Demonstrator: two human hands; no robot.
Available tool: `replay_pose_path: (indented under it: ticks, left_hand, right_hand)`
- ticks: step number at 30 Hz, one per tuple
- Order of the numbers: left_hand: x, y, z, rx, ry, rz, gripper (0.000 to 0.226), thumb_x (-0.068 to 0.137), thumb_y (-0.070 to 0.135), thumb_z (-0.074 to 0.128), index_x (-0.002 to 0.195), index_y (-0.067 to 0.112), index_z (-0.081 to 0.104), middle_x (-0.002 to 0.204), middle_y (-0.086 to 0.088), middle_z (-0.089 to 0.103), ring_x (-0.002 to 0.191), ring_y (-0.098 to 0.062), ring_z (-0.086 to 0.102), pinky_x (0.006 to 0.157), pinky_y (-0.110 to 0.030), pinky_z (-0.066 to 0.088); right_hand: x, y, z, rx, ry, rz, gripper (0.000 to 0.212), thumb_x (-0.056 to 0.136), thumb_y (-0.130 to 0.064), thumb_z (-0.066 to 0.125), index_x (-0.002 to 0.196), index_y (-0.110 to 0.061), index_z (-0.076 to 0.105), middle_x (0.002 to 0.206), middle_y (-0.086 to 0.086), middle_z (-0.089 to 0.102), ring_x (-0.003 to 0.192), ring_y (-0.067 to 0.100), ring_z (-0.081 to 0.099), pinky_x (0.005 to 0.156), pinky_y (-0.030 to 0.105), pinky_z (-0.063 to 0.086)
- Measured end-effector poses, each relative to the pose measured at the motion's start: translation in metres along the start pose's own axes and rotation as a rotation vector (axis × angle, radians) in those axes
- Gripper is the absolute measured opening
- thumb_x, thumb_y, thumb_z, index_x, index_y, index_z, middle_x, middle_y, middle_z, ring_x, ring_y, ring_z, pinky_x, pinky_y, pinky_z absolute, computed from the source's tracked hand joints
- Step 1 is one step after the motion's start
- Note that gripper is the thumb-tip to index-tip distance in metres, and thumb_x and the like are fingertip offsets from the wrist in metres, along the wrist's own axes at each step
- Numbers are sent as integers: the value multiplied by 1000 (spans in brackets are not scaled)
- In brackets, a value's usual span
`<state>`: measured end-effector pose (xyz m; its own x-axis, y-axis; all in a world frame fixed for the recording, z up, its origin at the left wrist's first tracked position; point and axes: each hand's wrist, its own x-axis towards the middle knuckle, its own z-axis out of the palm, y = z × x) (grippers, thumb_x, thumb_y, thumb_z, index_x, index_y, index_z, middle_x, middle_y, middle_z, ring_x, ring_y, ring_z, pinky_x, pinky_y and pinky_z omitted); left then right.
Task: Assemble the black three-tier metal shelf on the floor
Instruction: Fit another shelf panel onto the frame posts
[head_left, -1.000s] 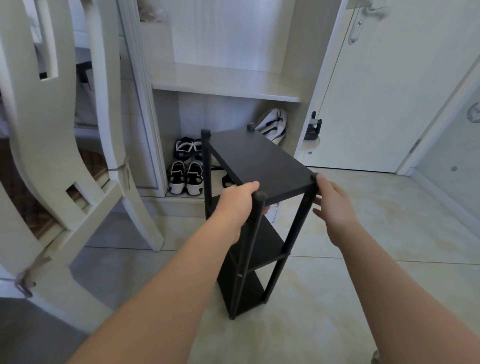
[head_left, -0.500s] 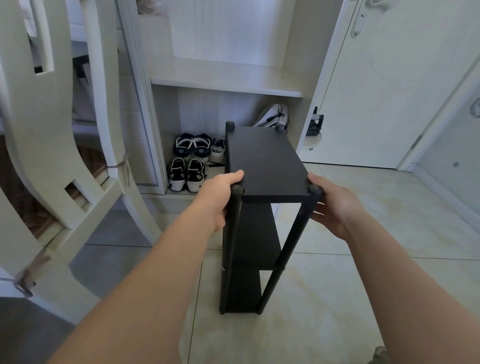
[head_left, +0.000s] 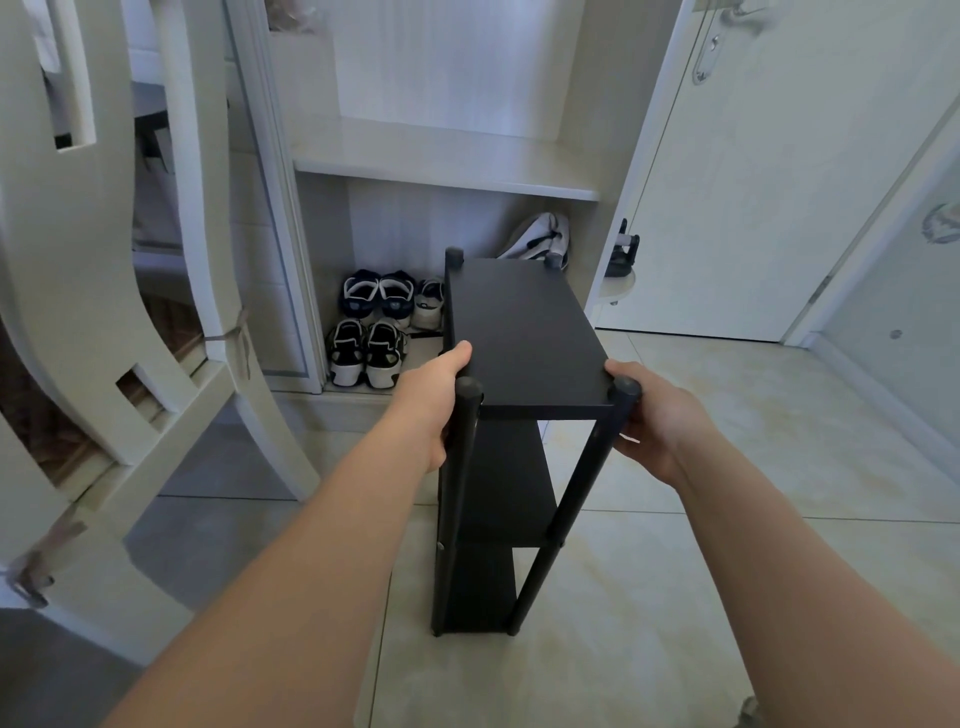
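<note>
The black three-tier metal shelf (head_left: 519, 332) stands upright on the tiled floor in the middle of the view, four posts capped at the top. My left hand (head_left: 434, 400) grips the near-left corner, thumb on the top board and fingers hidden behind the post. My right hand (head_left: 652, 418) holds the near-right corner, thumb by the post cap and fingers curled under the board's edge. The two lower boards show between the posts.
A white chair (head_left: 104, 291) leans close on the left. Behind the shelf is a cabinet niche (head_left: 447, 166) with several shoes (head_left: 374, 322) on its floor. A white door (head_left: 779, 171) stands at the right. Beige floor tiles (head_left: 727, 519) lie to the right.
The shelf has turned from a skewed angle to square with me and shifted slightly right. Both hands stayed on its near top corners.
</note>
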<state>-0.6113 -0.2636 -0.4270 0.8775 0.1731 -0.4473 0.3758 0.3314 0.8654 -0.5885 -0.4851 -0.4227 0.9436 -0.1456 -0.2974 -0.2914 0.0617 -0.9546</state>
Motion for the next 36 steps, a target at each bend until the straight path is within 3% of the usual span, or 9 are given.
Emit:
replay_pose_path:
  ticks: [10,15,20,28,32,36]
  left_hand:
    - [-1,3,-2,16,-3,-13,29,95,45,64,104,18,65,94,-3,68,84,-21,62,69,-34,49]
    - [-4,3,-2,14,-15,-11,30,97,43,62,109,16,65,92,-2,69,83,-20,63,67,-32,48]
    - [-3,1,-1,29,6,-14,36,96,42,63,117,14,64,100,-5,68,91,-23,63,77,-36,51]
    - [-1,1,-2,41,2,-22,35,97,41,62,119,13,62,101,-7,67,91,-24,63,73,-36,51]
    - [-2,0,-1,45,1,-36,32,98,38,60,116,12,63,89,-6,64,81,-22,61,72,-35,52]
    - [-1,0,-2,43,-4,-48,32,98,39,60,114,12,63,90,-6,65,83,-23,62,76,-37,52]
  right_hand:
    - [3,1,-3,39,-47,1,15,89,-32,75,93,-17,74,73,-2,75,78,20,67,70,34,52]
    - [4,0,-5,42,-52,10,15,89,-31,75,92,-17,74,75,-2,75,78,21,68,69,34,53]
    - [5,4,-5,61,-43,23,13,89,-27,76,92,-14,75,75,0,76,75,23,69,64,32,55]
    - [9,5,-3,27,-5,17,15,90,-27,75,95,-13,74,77,3,77,76,24,71,63,32,57]
    - [10,6,-3,23,1,33,13,89,-23,76,93,-11,72,81,7,74,75,26,69,64,33,57]
    - [10,8,-3,14,13,34,14,89,-22,75,93,-9,71,78,7,73,72,25,67,61,32,56]
